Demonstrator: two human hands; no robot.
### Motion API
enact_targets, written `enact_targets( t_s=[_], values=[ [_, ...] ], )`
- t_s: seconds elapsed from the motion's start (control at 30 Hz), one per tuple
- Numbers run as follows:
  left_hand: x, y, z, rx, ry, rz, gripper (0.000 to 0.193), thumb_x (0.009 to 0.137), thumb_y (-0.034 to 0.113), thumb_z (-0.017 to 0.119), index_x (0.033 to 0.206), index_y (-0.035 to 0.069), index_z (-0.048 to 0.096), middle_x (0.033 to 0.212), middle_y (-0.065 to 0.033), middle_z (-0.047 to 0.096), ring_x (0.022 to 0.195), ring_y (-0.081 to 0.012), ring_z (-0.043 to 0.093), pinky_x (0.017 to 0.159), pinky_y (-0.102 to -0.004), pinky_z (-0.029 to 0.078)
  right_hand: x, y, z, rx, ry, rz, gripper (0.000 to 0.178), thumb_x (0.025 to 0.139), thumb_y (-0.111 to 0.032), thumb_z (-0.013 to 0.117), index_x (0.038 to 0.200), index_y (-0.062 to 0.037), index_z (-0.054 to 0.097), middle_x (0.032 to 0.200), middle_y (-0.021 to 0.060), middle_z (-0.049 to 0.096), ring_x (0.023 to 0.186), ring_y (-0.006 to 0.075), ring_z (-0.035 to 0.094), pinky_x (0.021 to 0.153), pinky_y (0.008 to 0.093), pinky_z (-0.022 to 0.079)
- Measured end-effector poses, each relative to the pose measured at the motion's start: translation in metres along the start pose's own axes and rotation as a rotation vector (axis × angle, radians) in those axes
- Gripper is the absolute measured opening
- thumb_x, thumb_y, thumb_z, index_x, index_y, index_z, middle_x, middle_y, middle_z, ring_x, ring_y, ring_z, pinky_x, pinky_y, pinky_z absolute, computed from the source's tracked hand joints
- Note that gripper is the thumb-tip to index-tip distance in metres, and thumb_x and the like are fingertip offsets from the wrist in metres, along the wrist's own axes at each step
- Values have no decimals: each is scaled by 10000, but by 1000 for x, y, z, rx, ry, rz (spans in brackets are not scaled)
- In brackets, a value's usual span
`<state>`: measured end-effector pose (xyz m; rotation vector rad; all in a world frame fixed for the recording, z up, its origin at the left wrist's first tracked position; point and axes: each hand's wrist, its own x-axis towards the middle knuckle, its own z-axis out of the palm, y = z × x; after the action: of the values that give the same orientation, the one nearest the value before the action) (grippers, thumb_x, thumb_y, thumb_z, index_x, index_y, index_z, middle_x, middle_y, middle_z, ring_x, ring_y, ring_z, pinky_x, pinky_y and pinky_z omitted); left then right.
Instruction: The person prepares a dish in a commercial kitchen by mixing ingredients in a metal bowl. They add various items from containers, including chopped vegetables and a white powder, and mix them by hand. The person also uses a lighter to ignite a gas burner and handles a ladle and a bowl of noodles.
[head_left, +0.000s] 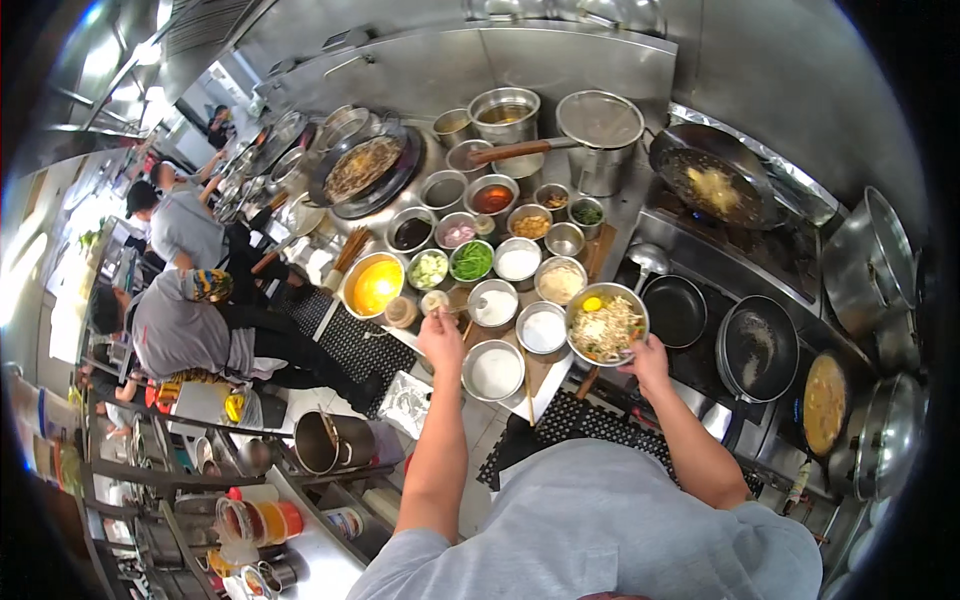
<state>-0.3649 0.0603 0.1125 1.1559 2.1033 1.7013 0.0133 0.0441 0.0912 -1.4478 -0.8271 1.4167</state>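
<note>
My right hand (pixel 648 364) grips the rim of a metal bowl (pixel 572 338), which is held up beside the counter's right edge. In the bowl lie an egg yolk (pixel 593 304) and a pale, shredded mix (pixel 608 330) with bits of green and orange. My left hand (pixel 440 340) is closed round a small, pale-topped shaker (pixel 434 302), its fingers partly hidden. A similar shaker (pixel 401 312) stands just left of it. Close to that hand are a bowl of beaten egg (pixel 377 286) and bowls of white powder (pixel 493 304).
Metal bowls of chopped greens (pixel 471 260), sauces and seasonings crowd the counter. To the right, a wok (pixel 715 185) with frying food and black pans (pixel 757 345) sit on the stove. A lidded pot (pixel 600 125) has a wooden handle jutting leftward. Co-workers (pixel 185 325) stand at left.
</note>
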Motion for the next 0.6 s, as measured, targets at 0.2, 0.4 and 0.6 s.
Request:
enact_targets(
  t_s=[0.2, 0.4, 0.6],
  values=[
    [-11, -55, 43, -224, 41, -315, 277, 973, 217, 566, 835, -19, 614, 673, -85, 646, 571, -149, 617, 516, -298, 487, -29, 8, -22, 29, -43, 52, 275, 854, -103, 502, 1110, -6, 535, 966, 123, 646, 764, 206, 675, 550, 328, 594],
    [-18, -74, 45, -592, 168, -554, 249, 986, 204, 536, 858, -7, 570, 699, -90, 614, 558, -162, 608, 478, -279, 497, -52, 8, -40, 42, -34, 96, 266, 850, -112, 509, 1092, -8, 544, 927, 117, 653, 726, 202, 672, 537, 328, 590],
    [-9, -81, 19, -772, 257, -692, 185, 977, 183, 540, 942, 2, 530, 717, -89, 586, 577, -212, 620, 497, -307, 513, -46, 5, -42, 21, -40, 63, 278, 866, -109, 498, 1122, -5, 531, 949, 122, 648, 728, 208, 673, 535, 329, 592]
  ],
)
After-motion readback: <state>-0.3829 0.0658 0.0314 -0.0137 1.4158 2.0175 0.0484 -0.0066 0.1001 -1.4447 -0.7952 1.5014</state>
